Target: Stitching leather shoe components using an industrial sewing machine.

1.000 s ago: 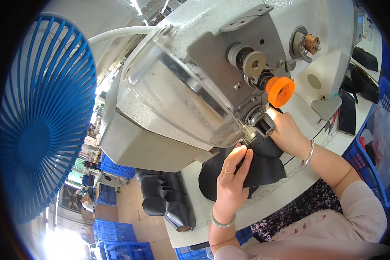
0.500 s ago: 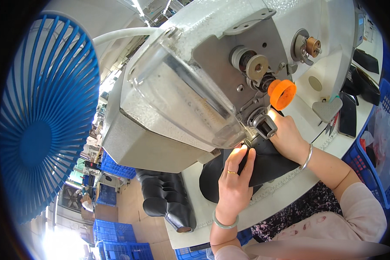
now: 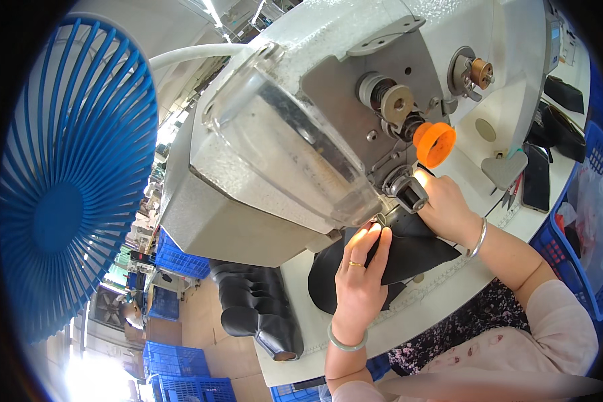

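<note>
While machine (image 3: pixel 328 127) looms, hands (image 3: pixel 358 281) press blk fabric (image 3: pixel 409 251).

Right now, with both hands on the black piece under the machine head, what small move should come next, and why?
Probably a small push of the black piece further under the machine head. The left hand lies flat on it, fingertips at the lit spot below the head, and the right hand presses it from the other side, so it looks lined up and steady.

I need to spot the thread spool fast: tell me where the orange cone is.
In the head view, the orange cone sits right of centre on the sewing machine's face, just above the right hand.
</note>
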A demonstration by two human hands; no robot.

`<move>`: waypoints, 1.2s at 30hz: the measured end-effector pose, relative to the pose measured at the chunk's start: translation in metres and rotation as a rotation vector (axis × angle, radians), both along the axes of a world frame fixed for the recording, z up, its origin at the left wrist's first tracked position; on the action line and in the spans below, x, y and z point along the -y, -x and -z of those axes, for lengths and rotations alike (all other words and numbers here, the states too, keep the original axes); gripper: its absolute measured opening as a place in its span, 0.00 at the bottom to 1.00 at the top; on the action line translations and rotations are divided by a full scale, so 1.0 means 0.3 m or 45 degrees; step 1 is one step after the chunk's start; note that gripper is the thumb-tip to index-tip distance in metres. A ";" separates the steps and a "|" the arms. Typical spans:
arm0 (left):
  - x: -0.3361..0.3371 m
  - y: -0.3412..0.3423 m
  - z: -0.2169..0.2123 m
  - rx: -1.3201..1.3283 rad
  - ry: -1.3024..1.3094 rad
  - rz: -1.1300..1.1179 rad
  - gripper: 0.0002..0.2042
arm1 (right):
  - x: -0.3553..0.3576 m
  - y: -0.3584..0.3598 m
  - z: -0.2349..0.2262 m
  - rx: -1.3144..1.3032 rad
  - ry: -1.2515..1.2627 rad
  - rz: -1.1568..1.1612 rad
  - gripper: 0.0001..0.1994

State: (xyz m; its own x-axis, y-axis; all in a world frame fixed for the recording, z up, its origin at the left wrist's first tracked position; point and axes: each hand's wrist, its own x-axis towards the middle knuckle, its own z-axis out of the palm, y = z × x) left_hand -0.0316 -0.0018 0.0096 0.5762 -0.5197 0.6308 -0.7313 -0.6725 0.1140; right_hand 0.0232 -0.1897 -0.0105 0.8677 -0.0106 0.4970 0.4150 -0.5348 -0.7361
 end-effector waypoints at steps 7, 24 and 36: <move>-0.025 -0.029 0.026 -0.105 0.301 0.198 0.29 | 0.001 -0.015 0.007 -0.049 -0.035 -0.058 0.19; -0.006 -0.013 -0.003 0.093 -0.014 0.048 0.28 | -0.015 -0.018 0.000 -0.005 -0.096 -0.035 0.19; -0.016 -0.037 0.002 0.008 0.059 0.077 0.29 | -0.015 -0.058 0.007 0.091 -0.122 -0.037 0.16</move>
State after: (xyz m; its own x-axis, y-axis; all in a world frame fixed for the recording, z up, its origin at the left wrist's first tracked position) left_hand -0.0205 0.0029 0.0091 0.5407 -0.5235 0.6584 -0.7711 -0.6212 0.1393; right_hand 0.0406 -0.1853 -0.0128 0.8308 -0.0364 0.5554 0.4825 -0.4503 -0.7513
